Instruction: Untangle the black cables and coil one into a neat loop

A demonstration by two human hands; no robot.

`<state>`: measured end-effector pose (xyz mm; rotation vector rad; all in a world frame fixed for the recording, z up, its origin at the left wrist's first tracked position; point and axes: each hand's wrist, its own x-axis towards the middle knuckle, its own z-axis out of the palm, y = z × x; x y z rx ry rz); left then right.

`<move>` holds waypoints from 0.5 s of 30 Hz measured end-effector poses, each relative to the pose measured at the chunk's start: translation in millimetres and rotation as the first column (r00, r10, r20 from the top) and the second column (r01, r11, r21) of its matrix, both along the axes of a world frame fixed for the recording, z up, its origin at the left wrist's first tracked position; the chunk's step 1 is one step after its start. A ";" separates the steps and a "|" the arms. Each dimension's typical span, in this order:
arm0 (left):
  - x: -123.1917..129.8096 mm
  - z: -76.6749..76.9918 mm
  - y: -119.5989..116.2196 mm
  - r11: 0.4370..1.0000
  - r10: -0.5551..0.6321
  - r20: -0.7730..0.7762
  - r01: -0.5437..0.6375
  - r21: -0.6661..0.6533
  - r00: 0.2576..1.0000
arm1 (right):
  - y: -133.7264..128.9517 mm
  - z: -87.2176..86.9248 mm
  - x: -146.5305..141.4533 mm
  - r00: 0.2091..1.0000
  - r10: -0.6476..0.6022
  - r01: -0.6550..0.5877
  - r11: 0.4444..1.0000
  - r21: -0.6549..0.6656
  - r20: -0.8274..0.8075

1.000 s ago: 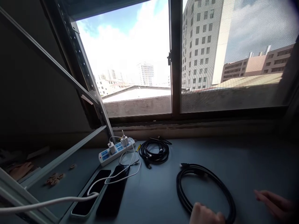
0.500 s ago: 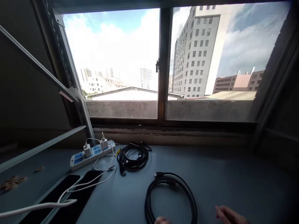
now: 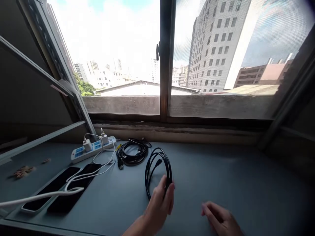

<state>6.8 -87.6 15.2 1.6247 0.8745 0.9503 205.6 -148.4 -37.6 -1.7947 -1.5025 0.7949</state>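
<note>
My left hand (image 3: 159, 202) grips a coiled black cable (image 3: 169, 165) by its near right side, fingers wrapped round the loops. The coil is tilted up off the table, and one black plug end (image 3: 158, 162) hangs inside the ring. To the right, my right hand (image 3: 219, 216) hovers low over the table with its fingers curled and the thumb near the fingertips. Nothing can be made out in it. Behind the held coil and to its left lies a second bundle of black cables (image 3: 133, 160), with several connectors among its loops.
A white power strip (image 3: 93, 151) with two plugged chargers stands at the back left. White cords run over two dark phones (image 3: 73, 190). Small brown pieces (image 3: 23, 172) lie at far left. Metal shelf bars (image 3: 44, 139) cross the left side, below a window (image 3: 164, 108).
My left hand has come further into view and lifted the coiled cable, tilting it and moving it left. My right hand has moved slightly left. The camera view has shifted.
</note>
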 end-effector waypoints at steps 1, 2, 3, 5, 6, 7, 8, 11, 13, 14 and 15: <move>4.8 11.1 2.6 0.999 -0.041 0.066 0.043 -0.032 0.997 | 1.0 10.1 -0.9 0.996 0.087 -0.088 0.996 -0.022 -0.018; 9.6 22.8 5.3 0.997 -0.062 0.144 0.067 -0.031 0.988 | 2.3 23.1 -2.4 0.984 0.176 -0.176 0.983 -0.042 -0.020; 14.3 35.2 7.9 0.997 -0.070 0.211 0.078 -0.027 0.975 | 4.0 39.0 -4.4 0.974 0.228 -0.228 0.973 -0.041 0.000; 23.2 61.4 12.2 0.998 -0.059 0.283 0.059 0.009 0.957 | 8.7 77.8 -9.4 0.944 0.323 -0.323 0.946 0.000 0.073; 27.2 74.9 13.9 0.999 -0.039 0.303 0.027 0.044 0.952 | 11.7 99.2 -12.2 0.933 0.343 -0.348 0.937 0.035 0.106; 30.7 88.5 15.3 0.998 -0.005 0.321 -0.018 0.068 0.947 | 15.2 120.7 -15.5 0.928 0.345 -0.359 0.928 0.097 0.140; 33.4 101.9 16.6 0.993 0.014 0.345 -0.054 0.107 0.939 | 18.9 141.4 -19.6 0.926 0.336 -0.363 0.917 0.166 0.170; 35.8 139.2 21.2 0.949 0.089 0.444 -0.211 0.234 0.892 | 30.6 192.1 -38.7 0.945 0.261 -0.317 0.882 0.348 0.198; 31.2 158.9 26.3 0.936 0.124 0.494 -0.266 0.230 0.861 | 38.4 213.5 -57.4 0.948 0.268 -0.317 0.817 0.482 0.169; 27.1 166.4 29.6 0.939 0.122 0.513 -0.266 0.218 0.850 | 42.3 220.5 -67.4 0.948 0.284 -0.313 0.766 0.561 0.141; 22.1 172.1 33.5 0.944 0.114 0.529 -0.258 0.207 0.841 | 46.4 225.2 -76.8 0.950 0.292 -0.295 0.725 0.622 0.110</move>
